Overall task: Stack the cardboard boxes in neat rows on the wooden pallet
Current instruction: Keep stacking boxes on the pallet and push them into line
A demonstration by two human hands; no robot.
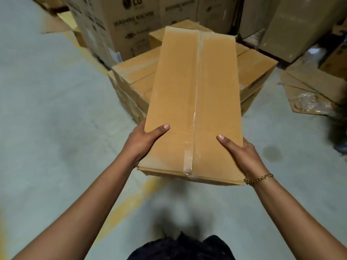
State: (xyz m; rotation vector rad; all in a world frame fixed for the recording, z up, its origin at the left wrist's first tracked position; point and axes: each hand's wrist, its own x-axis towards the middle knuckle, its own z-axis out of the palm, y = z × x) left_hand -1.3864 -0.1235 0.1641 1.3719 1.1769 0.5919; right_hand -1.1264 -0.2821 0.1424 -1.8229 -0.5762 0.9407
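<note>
Carried box: a long taped cardboard box (193,102) was held above the grey floor (47,109), its far end over the stack.
Left hand: the left hand (144,141) gripped the near left corner, thumb on top, fingers hidden beneath.
Right hand: the right hand (242,156) gripped the near right edge the same way; a gold bracelet (259,178) circled the wrist.
Stack: layered stacked boxes (257,66) stood just beyond.
Far: washing machine cartons (120,25) stood behind.
Right: flattened cardboard (309,85) lay on the floor.

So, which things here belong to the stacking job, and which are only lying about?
Job: carried box, gripped by left hand and right hand; stacked boxes ahead.
Lying about: washing machine cartons; flattened cardboard on the floor; crumpled plastic wrap.
</note>
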